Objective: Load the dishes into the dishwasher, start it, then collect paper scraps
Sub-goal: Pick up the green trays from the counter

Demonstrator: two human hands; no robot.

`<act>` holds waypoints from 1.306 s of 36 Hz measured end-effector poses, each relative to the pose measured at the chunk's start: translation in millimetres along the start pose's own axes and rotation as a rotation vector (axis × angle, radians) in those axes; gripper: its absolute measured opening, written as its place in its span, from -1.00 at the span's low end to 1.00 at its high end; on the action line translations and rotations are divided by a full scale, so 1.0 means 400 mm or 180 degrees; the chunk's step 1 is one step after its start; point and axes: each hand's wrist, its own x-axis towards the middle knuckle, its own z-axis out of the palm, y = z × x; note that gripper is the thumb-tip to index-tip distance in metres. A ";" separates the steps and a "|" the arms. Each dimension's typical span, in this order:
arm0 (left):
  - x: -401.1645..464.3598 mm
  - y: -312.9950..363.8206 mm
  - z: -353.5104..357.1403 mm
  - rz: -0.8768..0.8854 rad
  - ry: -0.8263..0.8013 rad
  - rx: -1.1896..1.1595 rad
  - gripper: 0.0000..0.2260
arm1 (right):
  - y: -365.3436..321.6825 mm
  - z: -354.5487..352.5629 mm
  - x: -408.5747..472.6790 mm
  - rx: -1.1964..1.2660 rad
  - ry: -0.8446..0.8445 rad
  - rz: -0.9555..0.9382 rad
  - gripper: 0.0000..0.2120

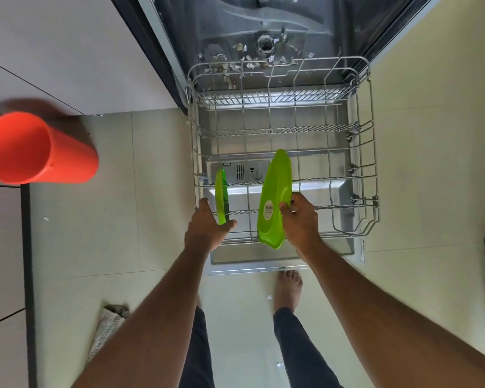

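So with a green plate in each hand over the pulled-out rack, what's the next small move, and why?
Probably lower both plates the rest of the way into the rack and let go. The left hand grips the small plate and the right hand grips the large plate, both held on edge over the near wires, with the rack otherwise holding no dishes.

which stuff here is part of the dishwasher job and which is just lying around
Part of the job:
- left hand holding small green plate
- right hand holding large green plate
- dish rack
- paper scraps inside the dishwasher
- orange cup

Just lying about:
- folded cloth on the floor
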 end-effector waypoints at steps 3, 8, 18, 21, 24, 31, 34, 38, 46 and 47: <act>-0.020 -0.009 -0.006 0.0053 0.0263 -0.0109 -0.31 | -0.024 0.026 0.003 -0.0114 -0.0059 -0.0128 -0.81; -0.029 -0.019 -0.016 0.0305 0.0305 0.0009 -0.64 | -0.043 0.068 0.019 -0.0402 -0.0083 -0.0248 -0.86; -0.018 -0.029 -0.059 0.0403 0.0110 -0.0046 -0.80 | -0.088 0.129 0.069 -0.0739 0.0021 -0.0282 -0.82; -0.014 -0.028 -0.068 0.0420 0.0111 -0.0108 -0.82 | -0.089 0.145 0.084 -0.0830 -0.0011 -0.0311 -0.87; -0.012 -0.028 -0.074 0.0425 0.0122 -0.0149 -0.85 | -0.083 0.158 0.087 -0.0982 -0.0061 -0.0298 -0.85; 0.000 -0.032 -0.077 0.0516 0.0081 -0.0185 -0.87 | -0.057 0.181 0.104 -0.1284 -0.0125 -0.0089 -0.78; 0.003 -0.029 -0.075 0.0534 0.0024 -0.0171 -0.87 | -0.046 0.165 0.125 -0.1436 -0.0213 0.0070 -0.75; 0.007 -0.020 -0.072 0.0563 0.0033 -0.0176 -0.89 | -0.018 0.148 0.141 -0.1579 -0.0409 0.0265 -0.69; -0.009 0.009 -0.076 0.0671 0.0043 -0.0116 -0.90 | -0.009 0.137 0.095 -0.1299 -0.0257 0.0163 -0.63; -0.013 0.016 -0.081 0.0695 0.0053 -0.0132 -0.89 | -0.016 0.133 0.087 -0.1254 -0.0169 0.0088 -0.61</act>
